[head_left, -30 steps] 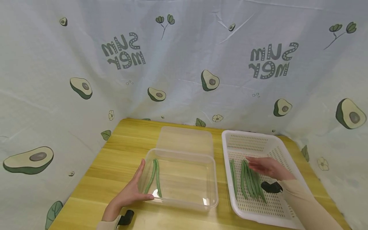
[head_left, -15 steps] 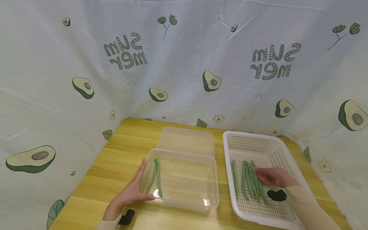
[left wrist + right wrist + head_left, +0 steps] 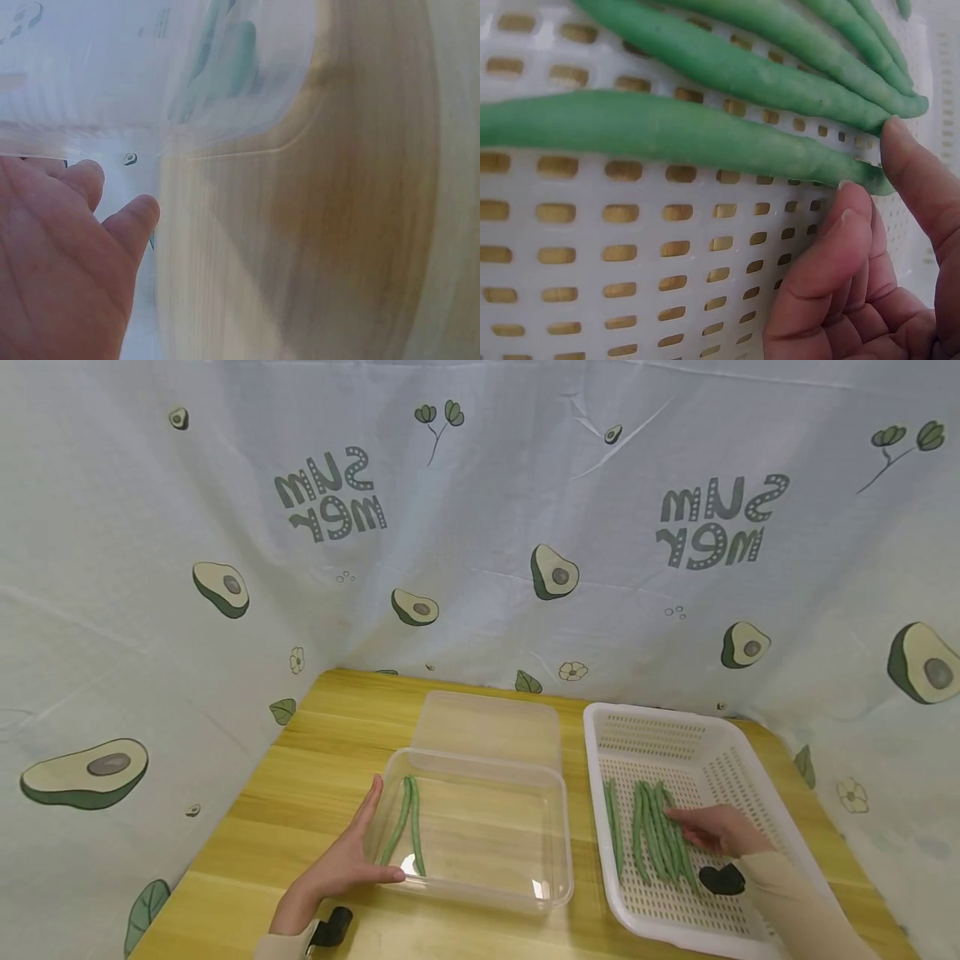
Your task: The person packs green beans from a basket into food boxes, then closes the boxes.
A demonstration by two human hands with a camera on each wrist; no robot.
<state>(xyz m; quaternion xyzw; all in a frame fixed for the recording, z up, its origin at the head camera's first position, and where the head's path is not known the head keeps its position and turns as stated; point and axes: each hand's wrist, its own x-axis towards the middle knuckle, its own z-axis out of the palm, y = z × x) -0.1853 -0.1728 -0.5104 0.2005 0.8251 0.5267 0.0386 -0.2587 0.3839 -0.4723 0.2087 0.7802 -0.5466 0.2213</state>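
My right hand point(image 3: 720, 829) is inside a white basket point(image 3: 780, 797), thumb and fingers pinching the end of a green bean point(image 3: 667, 131). More green beans point(image 3: 651, 835) lie lengthwise beside it, and a couple point(image 3: 613, 827) rest along the basket's left wall. At the left, my left hand point(image 3: 337, 868) touches the corner of a clear plastic container point(image 3: 566, 827). Its thumb lies along the front rim, and its straight fingers reach up the left side. Two green beans point(image 3: 415, 827) lie in the container's left part, blurred through the wall in the left wrist view.
A flat translucent lid point(image 3: 487, 718) lies behind the container on the yellow wood-grain table point(image 3: 262, 818). White cloth point(image 3: 480, 527) printed with avocados hangs around the table's back and sides. The basket stands to the container's right with a narrow gap between.
My right hand has lowered toward the right side of the bean bunch, its fingers closing around one bean's end. The left hand stays at the container's corner. The view has shifted slightly.
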